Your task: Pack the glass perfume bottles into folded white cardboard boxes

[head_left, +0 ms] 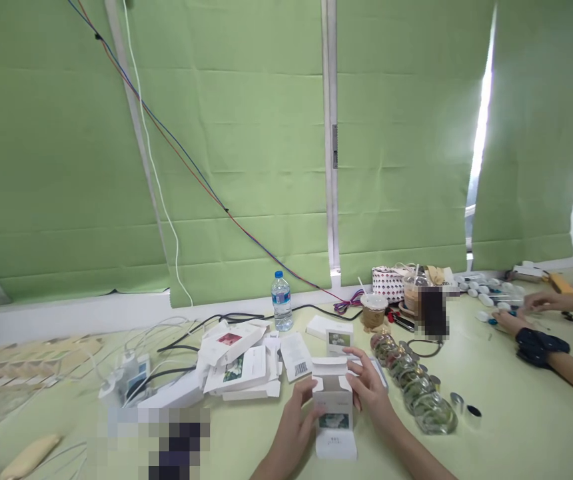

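Observation:
Between my two hands is a small white box (333, 405) with its top flaps open and a dark green flower picture on its front. My left hand (296, 420) grips the box's left side, thumb on the front. My right hand (372, 393) has its fingers at the upper right edge and flaps of the same box. Just behind it stands another white box (339, 339) with a flower picture. A pile of flattened white boxes (239, 367) lies to the left. Round glass bottles (434, 412) form a row on the right.
A water bottle (282, 307) stands behind the boxes. Iced drink cups (374, 312) are at the back right, and loose caps (473, 413) near the glass bottles. Another person's hands (511, 323) work at the far right. Cables and a power strip (171, 393) lie left.

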Demonstrator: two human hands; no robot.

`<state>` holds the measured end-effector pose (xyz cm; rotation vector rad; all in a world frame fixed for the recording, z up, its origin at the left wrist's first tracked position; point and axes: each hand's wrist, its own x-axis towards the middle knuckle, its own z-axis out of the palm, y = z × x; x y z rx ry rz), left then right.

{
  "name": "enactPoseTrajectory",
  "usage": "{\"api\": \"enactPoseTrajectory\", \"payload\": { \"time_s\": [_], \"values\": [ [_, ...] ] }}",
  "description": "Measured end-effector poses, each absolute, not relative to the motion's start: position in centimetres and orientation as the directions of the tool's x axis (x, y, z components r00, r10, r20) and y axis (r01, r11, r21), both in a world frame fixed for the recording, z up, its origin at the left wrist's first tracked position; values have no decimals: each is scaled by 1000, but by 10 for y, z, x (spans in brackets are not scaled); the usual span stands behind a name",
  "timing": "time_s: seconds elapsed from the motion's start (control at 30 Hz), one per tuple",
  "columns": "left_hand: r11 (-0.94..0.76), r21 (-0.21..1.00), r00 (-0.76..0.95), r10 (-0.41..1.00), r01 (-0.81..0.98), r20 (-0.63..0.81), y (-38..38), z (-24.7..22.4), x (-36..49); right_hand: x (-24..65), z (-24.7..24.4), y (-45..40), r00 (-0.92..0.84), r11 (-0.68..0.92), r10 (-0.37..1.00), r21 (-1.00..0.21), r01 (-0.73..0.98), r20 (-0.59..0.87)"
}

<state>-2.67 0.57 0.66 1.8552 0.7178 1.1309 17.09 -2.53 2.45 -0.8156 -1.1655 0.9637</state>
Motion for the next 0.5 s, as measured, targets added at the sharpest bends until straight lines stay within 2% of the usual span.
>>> {"api": "enactPoseTrajectory", "payload": {
  "time_s": [0.17,0.37,0.5],
  "values": [
    [-473,881,419,802,10,426,4,8,-26,171,20,-26,106,382,923,-917,-118,371],
    [-454,891,304,847,-16,437,6,-5,-21,167,19,-29,162,339,933,-936,-97,321],
    [-466,885,402,812,11,423,7,-3,-25,165,23,-32,203,319,930,-947,-37,306]
  ]
}}
